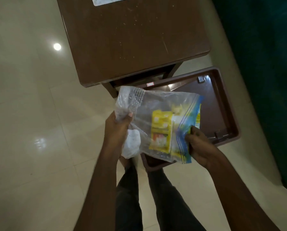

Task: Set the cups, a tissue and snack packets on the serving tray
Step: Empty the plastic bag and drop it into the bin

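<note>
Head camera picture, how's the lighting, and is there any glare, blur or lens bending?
Head view: dim overall, with a round lamp glare on the floor tiles. Head view: the snack packets inside the zip bag look soft, their print unreadable. Head view: wide-angle bending curves the table edges and the floor's right border.

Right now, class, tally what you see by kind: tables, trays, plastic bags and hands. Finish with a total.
Table: 1
Tray: 1
Plastic bag: 1
Hands: 2 (left hand, right hand), both gripping the bag
Total: 5
</note>
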